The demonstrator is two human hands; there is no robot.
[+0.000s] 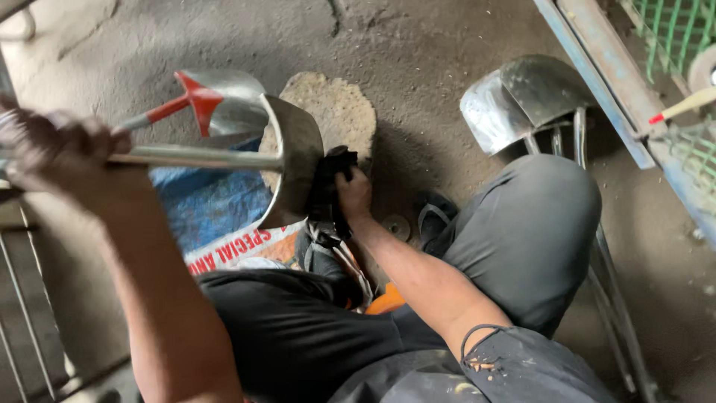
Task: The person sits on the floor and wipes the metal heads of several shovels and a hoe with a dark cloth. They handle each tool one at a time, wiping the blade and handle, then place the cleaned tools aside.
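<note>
The right hand [353, 192] is closed round a black rag [334, 173] and presses it against the outer face of a shovel blade [294, 160]; the fingers are curled tight, the rag bunched between palm and metal. The left hand [56, 153], raised near the camera and somewhat blurred, is wrapped in a fist round the shaft [198, 157] well back from the blade, carrying the shovel's weight above the lap.

To rub well, I judge that the left fist should hold the shaft steady and level so the blade does not swing away under the rag's push; the right hand should keep the rag flat on the curved steel and follow the curve, staying off the thin rim; turning the shaft a little in the left fist would bring fresh metal under the rag.

The shovel's long axis runs nearly level across the view, from the left hand on the left to the blade at centre; the blade end points to the person's right, its back facing the right hand.

Beyond it a second shovel with a red handle [175, 104] lies over a blue sack [205, 205]; further right, more blades [522, 101] rest on the dusty floor [418, 52] beside the grey-trousered knee [541, 216].
</note>
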